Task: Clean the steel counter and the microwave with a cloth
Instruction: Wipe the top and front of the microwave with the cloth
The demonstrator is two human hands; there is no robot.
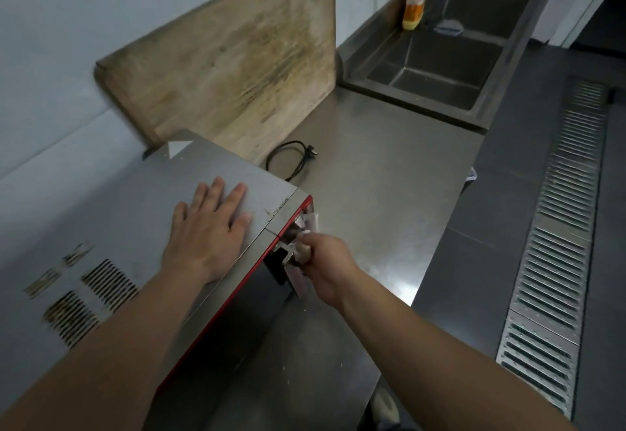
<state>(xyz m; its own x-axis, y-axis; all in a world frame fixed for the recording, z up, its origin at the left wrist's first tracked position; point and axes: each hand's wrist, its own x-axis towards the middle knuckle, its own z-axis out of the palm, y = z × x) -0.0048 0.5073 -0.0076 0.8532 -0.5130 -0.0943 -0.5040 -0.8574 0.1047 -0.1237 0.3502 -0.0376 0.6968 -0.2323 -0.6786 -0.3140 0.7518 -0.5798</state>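
Observation:
A grey microwave (142, 213) with a red front rim stands on the steel counter (382, 173) at the lower left. My left hand (206, 227) lies flat on its top, fingers straight and spread. My right hand (321, 261) grips a bunched pale cloth (306, 227) and holds it against the front right corner of the microwave, beside the door handle. Most of the cloth is hidden inside the fist.
A large worn wooden board (244, 57) leans against the wall behind the microwave. A black power cord (291, 159) lies coiled on the counter. A steel sink (437, 54) with a yellow bottle (414, 3) is at the far end. A floor drain grate (559, 227) runs along the right.

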